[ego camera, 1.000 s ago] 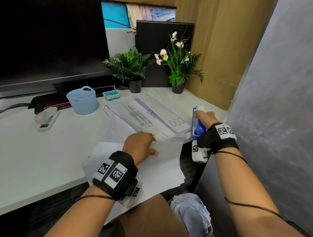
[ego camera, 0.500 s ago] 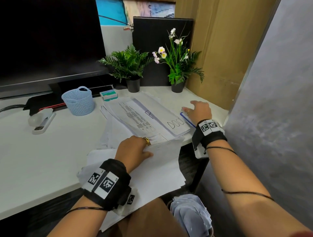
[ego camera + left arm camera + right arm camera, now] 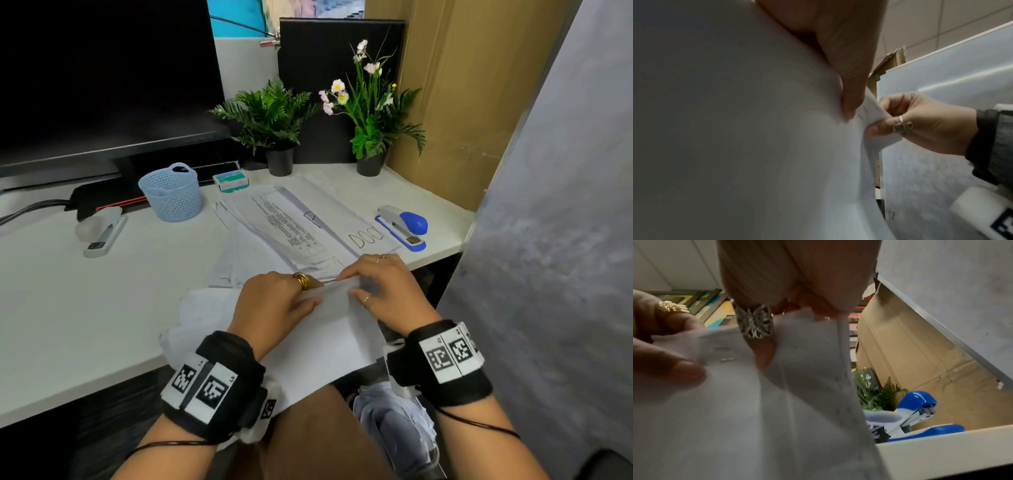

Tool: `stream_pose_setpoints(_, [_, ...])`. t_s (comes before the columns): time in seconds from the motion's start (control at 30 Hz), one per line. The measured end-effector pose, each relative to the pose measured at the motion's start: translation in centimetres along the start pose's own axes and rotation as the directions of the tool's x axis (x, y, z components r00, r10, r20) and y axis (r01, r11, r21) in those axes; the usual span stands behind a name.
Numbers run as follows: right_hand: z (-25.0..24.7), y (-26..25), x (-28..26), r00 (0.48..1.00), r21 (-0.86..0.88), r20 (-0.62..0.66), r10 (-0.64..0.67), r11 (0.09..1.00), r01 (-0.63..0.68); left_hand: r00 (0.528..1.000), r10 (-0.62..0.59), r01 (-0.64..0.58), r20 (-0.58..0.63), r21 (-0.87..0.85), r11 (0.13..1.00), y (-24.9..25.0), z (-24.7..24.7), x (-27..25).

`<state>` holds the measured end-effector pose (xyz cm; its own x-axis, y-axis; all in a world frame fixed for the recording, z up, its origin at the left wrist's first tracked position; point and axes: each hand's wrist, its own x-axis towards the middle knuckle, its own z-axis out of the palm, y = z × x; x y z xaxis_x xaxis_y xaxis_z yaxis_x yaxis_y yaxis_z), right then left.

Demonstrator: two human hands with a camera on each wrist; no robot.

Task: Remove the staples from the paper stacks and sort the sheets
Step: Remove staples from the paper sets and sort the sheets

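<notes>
We are holding a stapled stack (image 3: pixel 318 339) at the near desk (image 3: pixel 85 308) edge, half overhanging our lap. Our left hand (image 3: pixel 274 301) is pinching its far left corner, thumb on top; our right hand (image 3: pixel 383 291) is pinching the same far edge just right of it, fingers curled around the corner. Two staples (image 3: pixel 724 354) are showing there in the right wrist view. Beyond lies a loose pile (image 3: pixel 294 233), one sheet hand-lettered "DOC". A blue stapler (image 3: pixel 404 226) is sitting at far right, a white stapler (image 3: pixel 99 233) at far left.
</notes>
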<state>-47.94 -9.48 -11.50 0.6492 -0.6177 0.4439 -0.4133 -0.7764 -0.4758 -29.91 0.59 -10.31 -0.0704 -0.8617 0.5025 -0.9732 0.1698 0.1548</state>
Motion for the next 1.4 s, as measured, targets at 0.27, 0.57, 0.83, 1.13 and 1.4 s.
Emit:
stream_pose_setpoints(0.27, [-2.1,-2.1,-3.8,0.893,0.153,-0.415,-0.173,0.954,0.256,0.862,0.215,-0.276,-0.460,-0.068,0.959,1.9,0.6,-2.2])
stream_pose_setpoints(0.57, [-4.6,0.5,-6.1,0.916,0.073,-0.395,-0.070,0.992,0.107,0.894,-0.002,-0.224,-0.448,-0.451,0.864,3.2,2.1,-1.5])
stream_pose_setpoints(0.83, [-7.6,2.0,-8.6,0.946,-0.097,-0.241,0.216,0.965,-0.245,0.949,-0.289,0.090,-0.129,-0.765,0.638,5.0,5.4,1.9])
stream_pose_setpoints(1.13, [-3.3,2.7,-10.1,0.624,0.573,-0.139,0.769,0.576,-0.583,0.904,0.252,-0.022,0.346,-0.551,0.834,7.0,12.7,1.7])
stream_pose_setpoints(1.4, [-0.3,4.3,-9.9,0.465,0.733,0.102,0.880,0.249,-0.633,0.757,0.303,-0.002,0.579,-0.461,0.887,7.1,15.2,2.2])
